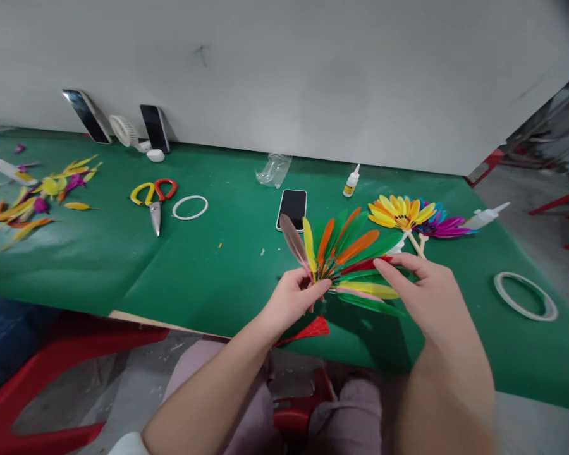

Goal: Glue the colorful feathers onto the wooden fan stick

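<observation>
A fan of feathers (355,246) in green, orange, yellow, red and brown spreads out above the table edge. My left hand (294,300) pinches it at the base, where the quills come together. The fingertips of my right hand (420,284) are closed on a red feather (360,266) near its tip, at the fan's right side. A red tassel (310,330) hangs or lies below my left hand. Just behind the fan lies a phone (293,205). Finished-looking yellow feather fan (398,212) and purple-blue feather fan (448,224) rest to the right.
Glue bottle (351,182) stands at the back; another bottle (486,217) lies at right beyond a tape roll (526,297). Scissors (154,205), a white ring (190,207) and loose feathers (42,193) are at left. Two phones lean on the wall by a small fan (124,131).
</observation>
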`<act>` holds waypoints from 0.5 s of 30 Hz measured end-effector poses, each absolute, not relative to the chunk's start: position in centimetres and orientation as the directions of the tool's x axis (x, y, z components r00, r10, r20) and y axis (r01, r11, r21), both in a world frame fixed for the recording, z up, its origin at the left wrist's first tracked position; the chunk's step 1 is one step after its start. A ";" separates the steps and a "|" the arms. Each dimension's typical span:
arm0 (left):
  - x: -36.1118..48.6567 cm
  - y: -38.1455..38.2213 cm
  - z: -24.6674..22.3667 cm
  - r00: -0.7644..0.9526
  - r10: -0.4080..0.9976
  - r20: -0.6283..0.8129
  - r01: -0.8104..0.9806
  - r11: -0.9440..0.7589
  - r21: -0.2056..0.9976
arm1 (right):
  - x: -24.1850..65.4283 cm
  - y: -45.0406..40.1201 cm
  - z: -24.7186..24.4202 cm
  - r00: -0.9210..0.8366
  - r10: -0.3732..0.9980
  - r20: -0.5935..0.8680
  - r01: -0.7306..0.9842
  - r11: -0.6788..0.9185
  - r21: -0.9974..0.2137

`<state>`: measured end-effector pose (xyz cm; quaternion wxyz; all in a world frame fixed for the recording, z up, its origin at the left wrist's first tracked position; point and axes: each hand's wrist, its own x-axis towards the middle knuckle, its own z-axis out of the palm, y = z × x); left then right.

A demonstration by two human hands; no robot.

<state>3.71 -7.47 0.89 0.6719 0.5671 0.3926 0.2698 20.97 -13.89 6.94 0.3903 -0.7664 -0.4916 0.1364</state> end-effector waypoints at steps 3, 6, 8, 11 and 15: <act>3.7 -7.5 1.0 0.562 0.796 -0.224 0.072 0.222 0.972 | 20.9 -13.8 6.8 0.510 0.840 0.183 0.626 -0.217 -0.749; 3.6 -7.4 1.0 0.578 0.787 -0.215 0.055 0.225 0.973 | 20.9 -13.7 6.6 0.573 0.797 0.191 0.587 -0.236 -0.774; 3.6 -7.4 1.2 0.588 0.783 -0.203 0.053 0.214 0.975 | 20.9 -13.7 6.5 0.610 0.773 0.176 0.552 -0.255 -0.794; 3.4 -7.3 1.3 0.610 0.768 -0.197 0.075 0.192 0.979 | 21.5 -13.9 6.3 0.636 0.751 0.178 0.529 -0.256 -0.809; 3.0 -7.0 1.4 0.657 0.723 -0.213 0.095 0.200 0.975 | 22.6 -14.5 6.4 0.691 0.679 0.248 0.517 -0.223 -0.827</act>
